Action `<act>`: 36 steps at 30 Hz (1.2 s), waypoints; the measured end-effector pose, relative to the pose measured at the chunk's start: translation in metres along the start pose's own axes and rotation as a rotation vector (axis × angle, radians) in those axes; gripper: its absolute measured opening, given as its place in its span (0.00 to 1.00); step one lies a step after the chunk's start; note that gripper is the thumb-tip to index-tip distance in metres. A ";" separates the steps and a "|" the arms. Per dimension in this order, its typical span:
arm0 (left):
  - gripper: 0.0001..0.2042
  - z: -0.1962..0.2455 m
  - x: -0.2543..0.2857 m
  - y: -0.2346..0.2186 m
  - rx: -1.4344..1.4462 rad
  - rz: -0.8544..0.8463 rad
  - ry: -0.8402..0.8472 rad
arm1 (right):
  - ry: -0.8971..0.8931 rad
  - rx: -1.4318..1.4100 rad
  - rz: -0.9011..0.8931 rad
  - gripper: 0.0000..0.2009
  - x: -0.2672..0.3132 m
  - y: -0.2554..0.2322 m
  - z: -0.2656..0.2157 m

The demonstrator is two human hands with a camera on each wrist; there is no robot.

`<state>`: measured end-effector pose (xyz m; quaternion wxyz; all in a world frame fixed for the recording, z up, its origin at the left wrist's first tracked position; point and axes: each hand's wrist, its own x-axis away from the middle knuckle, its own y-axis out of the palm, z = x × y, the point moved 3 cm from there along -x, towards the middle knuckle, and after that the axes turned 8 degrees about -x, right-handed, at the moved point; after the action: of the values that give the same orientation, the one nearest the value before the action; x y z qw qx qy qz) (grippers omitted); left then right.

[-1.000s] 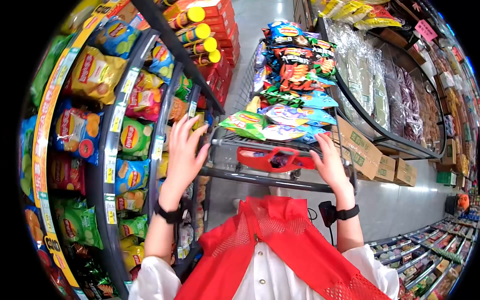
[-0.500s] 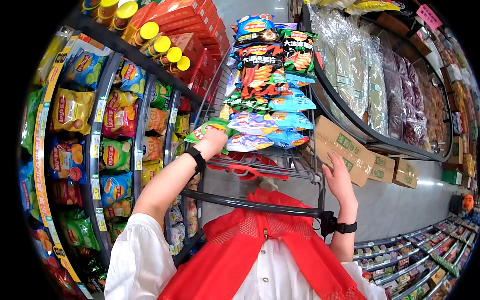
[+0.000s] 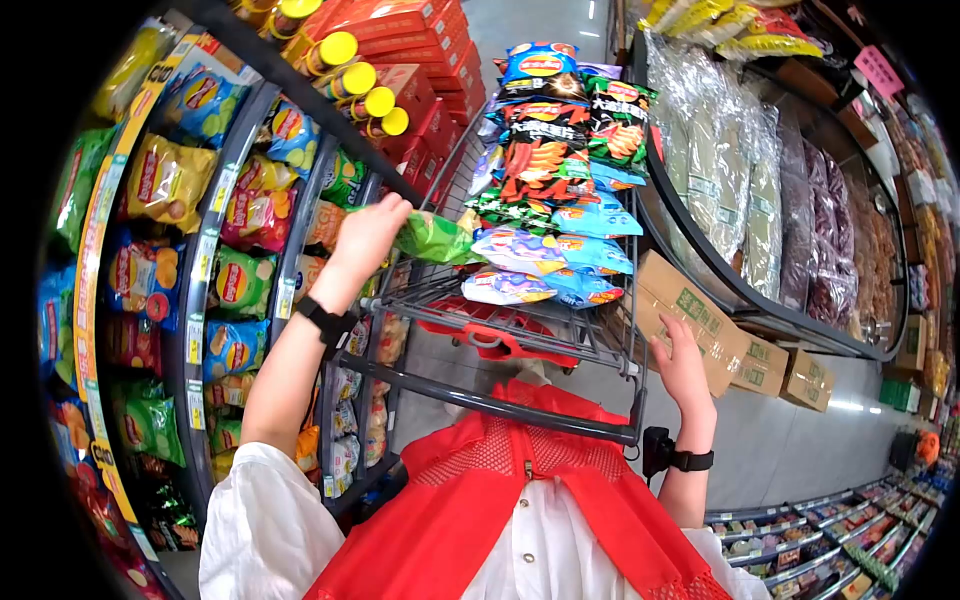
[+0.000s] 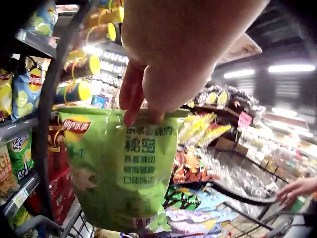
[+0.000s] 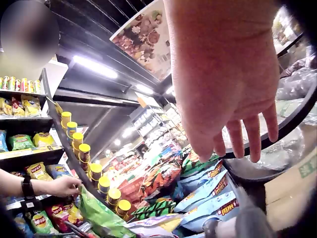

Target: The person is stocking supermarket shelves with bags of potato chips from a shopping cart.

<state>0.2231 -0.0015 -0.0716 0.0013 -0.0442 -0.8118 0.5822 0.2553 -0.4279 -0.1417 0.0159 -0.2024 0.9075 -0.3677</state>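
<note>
The left grip (image 3: 370, 235) is closed in a pinch, with the thumb and fingers on the top edge of a green chip bag (image 3: 435, 237). The bag hangs down from that grip, about upright, over the near left side of the cart (image 3: 590, 357). The right grip (image 3: 685, 370) has hold of nothing — it is wide open, with its fingers straight, near the right side of the cart.

To the right of the left grip is a big pile of chip bags (image 3: 545, 170). To its left is the shelf (image 3: 190, 340), with more bags on it. The cart handle (image 3: 480, 400) is below both grips.

The step in hand looks like holding the green bag up by its top and moving it. The next move seems to call for a snug pinch, so the thin bag does not slip, and for lifting its bottom past the cart's wires and the pile. It is hard to tell if the low end of the bag touches the bags beside it. The right grip looks free to help — it could hold the cart still.
</note>
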 end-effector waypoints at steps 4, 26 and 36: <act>0.09 -0.024 0.046 -0.046 0.242 0.354 -0.207 | -0.060 -0.003 -0.036 0.18 -0.006 0.008 -0.025; 0.05 -0.085 0.370 -0.111 1.713 1.124 -0.755 | -0.431 -0.938 -1.355 0.41 0.068 0.258 -0.401; 0.37 -0.033 0.497 -0.053 1.471 0.632 -1.099 | -0.423 -0.938 -1.206 0.29 0.140 0.345 -0.472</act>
<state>-0.2739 0.0492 -0.0353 -0.5074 0.0299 -0.0831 0.8572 -0.0801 0.0548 -0.0132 -0.1006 -0.7103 0.6794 0.1541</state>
